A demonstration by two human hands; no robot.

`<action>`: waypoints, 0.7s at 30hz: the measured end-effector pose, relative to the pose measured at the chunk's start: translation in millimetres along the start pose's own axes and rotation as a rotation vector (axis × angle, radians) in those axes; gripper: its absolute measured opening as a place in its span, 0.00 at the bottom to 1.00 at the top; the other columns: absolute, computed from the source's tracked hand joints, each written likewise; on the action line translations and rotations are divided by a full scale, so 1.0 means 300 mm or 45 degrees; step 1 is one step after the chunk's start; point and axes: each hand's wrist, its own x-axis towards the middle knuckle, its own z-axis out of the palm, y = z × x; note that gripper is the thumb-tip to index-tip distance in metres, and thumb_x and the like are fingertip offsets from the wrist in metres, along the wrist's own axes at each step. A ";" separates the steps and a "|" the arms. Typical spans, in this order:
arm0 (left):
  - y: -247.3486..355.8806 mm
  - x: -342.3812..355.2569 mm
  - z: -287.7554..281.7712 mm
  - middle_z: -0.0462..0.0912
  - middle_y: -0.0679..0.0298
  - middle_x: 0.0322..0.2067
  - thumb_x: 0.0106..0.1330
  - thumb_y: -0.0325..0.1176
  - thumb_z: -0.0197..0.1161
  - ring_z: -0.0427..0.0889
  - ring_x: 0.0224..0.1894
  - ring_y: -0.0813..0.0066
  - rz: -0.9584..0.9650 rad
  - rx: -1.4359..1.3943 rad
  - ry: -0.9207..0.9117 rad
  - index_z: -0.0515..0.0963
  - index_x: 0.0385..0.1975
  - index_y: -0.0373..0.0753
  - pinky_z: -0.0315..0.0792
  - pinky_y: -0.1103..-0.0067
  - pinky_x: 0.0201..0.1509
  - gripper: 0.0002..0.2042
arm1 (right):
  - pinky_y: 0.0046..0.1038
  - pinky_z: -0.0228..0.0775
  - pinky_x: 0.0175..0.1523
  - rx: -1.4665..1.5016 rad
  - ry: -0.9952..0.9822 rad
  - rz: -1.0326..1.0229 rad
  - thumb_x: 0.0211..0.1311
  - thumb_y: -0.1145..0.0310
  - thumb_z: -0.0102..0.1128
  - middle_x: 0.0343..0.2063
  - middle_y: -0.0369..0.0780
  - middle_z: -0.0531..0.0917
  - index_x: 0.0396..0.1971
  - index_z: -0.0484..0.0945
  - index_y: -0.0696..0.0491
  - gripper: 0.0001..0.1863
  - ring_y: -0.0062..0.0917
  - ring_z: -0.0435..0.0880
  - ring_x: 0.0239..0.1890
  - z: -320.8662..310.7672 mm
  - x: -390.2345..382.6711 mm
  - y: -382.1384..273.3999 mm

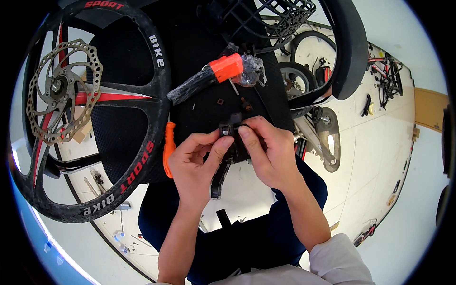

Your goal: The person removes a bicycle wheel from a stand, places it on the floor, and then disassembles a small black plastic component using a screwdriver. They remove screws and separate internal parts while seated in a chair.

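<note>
**Pale sleeve [339,259] and bare forearms [180,237] below, two hands clamped on one black part [232,154]**

On my feed, the forearms rise from the lower edge and slant inward until the hands nearly meet. The left hand [192,159] has its wrist straight, thumb and index finger pinched on the part's left side; its other fingers curl underneath, partly hidden. The right hand [270,152] lays its thumb along the upper right of the part, index finger bent over the top; I see those two clamped on it as well, but I cannot tell how its remaining fingers sit. The part is at the front edge of a black seat [192,126], with a curved arm [218,183] hanging from its lower end.

I count one three-spoked wheel [124,96] at the left, carrying one perforated disc [35,111]; one screwdriver with an orange handle [168,147]; one small square nut [220,101]; one rust-coloured fitting [246,104]. One dark cylinder [192,85] lies beyond the hands, sheathed in clear plastic [251,71], with one orange band [227,67] around it.

At the top I have one black basket [289,19], a lattice; I cannot tell what it holds. Right of the seat, one red bicycle frame [380,60] is on the pale floor [351,142].
</note>
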 end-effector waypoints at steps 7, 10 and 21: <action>-0.002 -0.002 0.004 0.84 0.61 0.33 0.58 0.20 0.69 0.81 0.37 0.81 0.032 0.017 0.028 0.81 0.36 0.30 0.76 0.85 0.44 0.07 | 0.29 0.66 0.24 0.057 0.035 0.003 0.65 0.73 0.58 0.18 0.45 0.77 0.34 0.75 0.59 0.04 0.35 0.77 0.18 0.009 -0.002 0.003; -0.010 0.000 0.008 0.83 0.61 0.33 0.59 0.19 0.68 0.81 0.35 0.82 0.081 0.016 0.036 0.81 0.36 0.30 0.75 0.86 0.43 0.07 | 0.29 0.65 0.23 0.058 0.046 -0.015 0.65 0.73 0.58 0.18 0.45 0.77 0.34 0.75 0.59 0.05 0.35 0.77 0.17 0.011 -0.004 0.006; 0.001 0.006 0.018 0.82 0.65 0.32 0.66 0.26 0.64 0.77 0.33 0.87 0.090 -0.029 0.061 0.77 0.34 0.33 0.71 0.88 0.39 0.04 | 0.29 0.66 0.23 -0.025 0.173 -0.057 0.64 0.74 0.59 0.21 0.44 0.79 0.34 0.75 0.58 0.04 0.36 0.77 0.18 0.038 -0.011 -0.014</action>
